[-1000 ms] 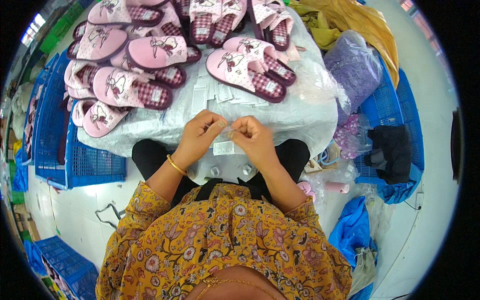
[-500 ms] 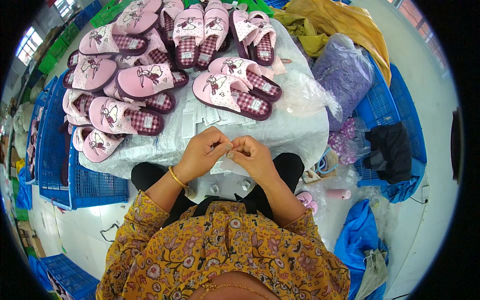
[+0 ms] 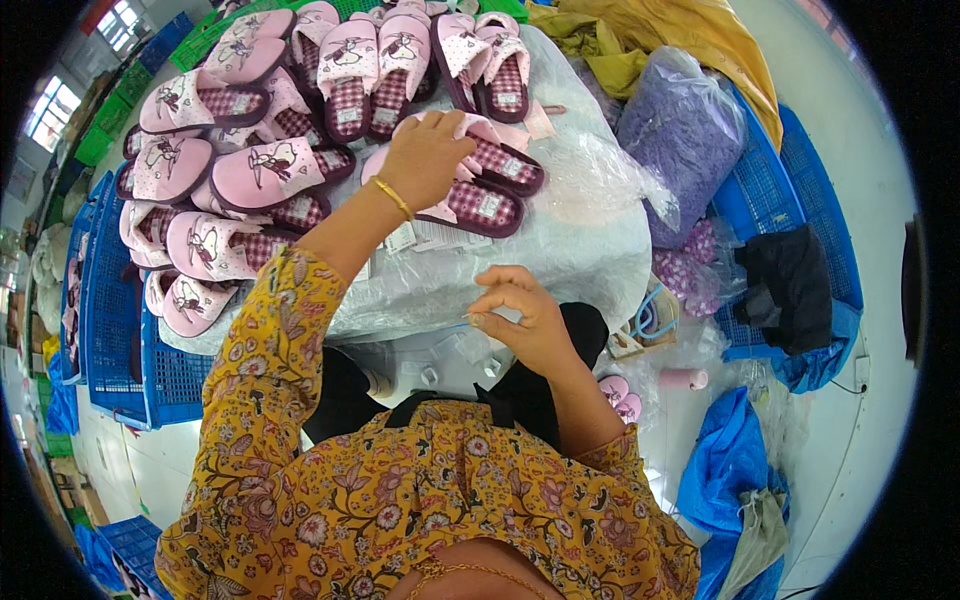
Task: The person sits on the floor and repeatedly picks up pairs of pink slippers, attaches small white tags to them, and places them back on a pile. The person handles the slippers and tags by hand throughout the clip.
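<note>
My left hand (image 3: 425, 160) reaches over a pair of pink slippers with maroon checked insoles at the front of the table. Its fingers are bent over the upper of the farther slipper (image 3: 488, 130), fingertips partly hidden. Beneath the wrist and hand lies the nearer slipper (image 3: 480, 205) of that pair. My right hand (image 3: 525, 320) hovers over the table's near edge, thumb and forefinger curved with a gap between them. I see nothing held in it. White printed tags (image 3: 435, 236) lie partly under the nearer slipper.
Several more pink slippers (image 3: 255, 175) are heaped on the left and far parts of the plastic-covered table (image 3: 590, 235). Blue crates (image 3: 200, 375) stand at the left. To the right are a bag of purple material (image 3: 685, 140), a black cloth (image 3: 785, 290) and blue sheeting (image 3: 720, 460).
My hands were together over the near edge, fingertips pinched. The left has moved forward onto the slipper pair. The right has stayed near the edge and its fingers have parted.
</note>
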{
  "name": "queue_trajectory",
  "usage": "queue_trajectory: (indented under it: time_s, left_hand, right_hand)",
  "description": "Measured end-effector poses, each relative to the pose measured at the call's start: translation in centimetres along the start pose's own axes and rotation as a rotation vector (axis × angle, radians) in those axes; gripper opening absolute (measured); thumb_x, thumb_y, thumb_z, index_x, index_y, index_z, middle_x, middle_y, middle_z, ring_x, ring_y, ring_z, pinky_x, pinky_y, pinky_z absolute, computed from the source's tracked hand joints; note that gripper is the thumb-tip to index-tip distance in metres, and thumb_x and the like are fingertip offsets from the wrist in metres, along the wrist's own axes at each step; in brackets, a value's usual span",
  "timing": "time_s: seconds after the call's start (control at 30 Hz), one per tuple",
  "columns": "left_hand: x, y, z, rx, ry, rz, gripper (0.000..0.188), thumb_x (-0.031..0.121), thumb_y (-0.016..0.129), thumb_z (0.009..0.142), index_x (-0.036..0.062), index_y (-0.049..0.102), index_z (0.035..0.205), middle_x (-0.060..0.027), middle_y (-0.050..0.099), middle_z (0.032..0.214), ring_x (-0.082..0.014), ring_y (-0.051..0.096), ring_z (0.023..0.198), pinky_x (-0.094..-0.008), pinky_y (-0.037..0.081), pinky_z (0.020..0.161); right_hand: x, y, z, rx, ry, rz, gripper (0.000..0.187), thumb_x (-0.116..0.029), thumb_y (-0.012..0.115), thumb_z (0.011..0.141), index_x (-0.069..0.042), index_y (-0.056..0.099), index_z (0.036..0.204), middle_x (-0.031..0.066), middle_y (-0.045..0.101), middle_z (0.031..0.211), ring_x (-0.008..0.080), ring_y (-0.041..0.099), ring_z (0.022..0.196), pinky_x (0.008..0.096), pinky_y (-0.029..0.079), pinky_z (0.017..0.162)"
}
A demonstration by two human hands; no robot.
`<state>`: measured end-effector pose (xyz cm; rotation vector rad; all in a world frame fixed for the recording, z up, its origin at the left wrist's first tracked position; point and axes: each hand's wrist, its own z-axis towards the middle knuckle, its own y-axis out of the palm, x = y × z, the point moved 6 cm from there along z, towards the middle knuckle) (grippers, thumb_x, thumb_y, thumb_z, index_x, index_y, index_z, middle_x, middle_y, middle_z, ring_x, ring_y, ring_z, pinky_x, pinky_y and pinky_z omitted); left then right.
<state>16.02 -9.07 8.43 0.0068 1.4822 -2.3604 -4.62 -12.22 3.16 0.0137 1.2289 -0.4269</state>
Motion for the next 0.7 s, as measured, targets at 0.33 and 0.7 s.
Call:
queue_trajectory:
  time_s: [0.33, 0.7]
  left_hand:
    - [-0.6, -2.4, -0.6, -0.011, 0.041, 0.083, 0.006, 0.015, 0.062, 0.074, 0.0136, 0.062, 0.079, -0.0073, 0.056, 0.098, -0.0245, 0.053, 0.096, -0.0378, 0.041, 0.080]
    - [-0.1, -0.8, -6.8, -0.154, 0.109, -0.142, 0.022, 0.016, 0.059, 0.080, 0.0147, 0.064, 0.101, -0.0110, 0.057, 0.121, -0.0289, 0.054, 0.114, -0.0458, 0.043, 0.093]
  right_hand:
    - [-2.8, -0.7, 0.6, -0.065, 0.042, 0.176, 0.014, -0.004, 0.074, 0.082, -0.003, 0.069, 0.094, 0.0064, 0.063, 0.094, 0.0130, 0.059, 0.081, 0.0271, 0.048, 0.074]
    - [0.5, 1.2, 2.2, 0.023, 0.278, 0.264, 0.010, -0.005, 0.067, 0.088, -0.005, 0.065, 0.098, 0.0005, 0.062, 0.098, 0.0083, 0.058, 0.087, 0.0244, 0.049, 0.078]
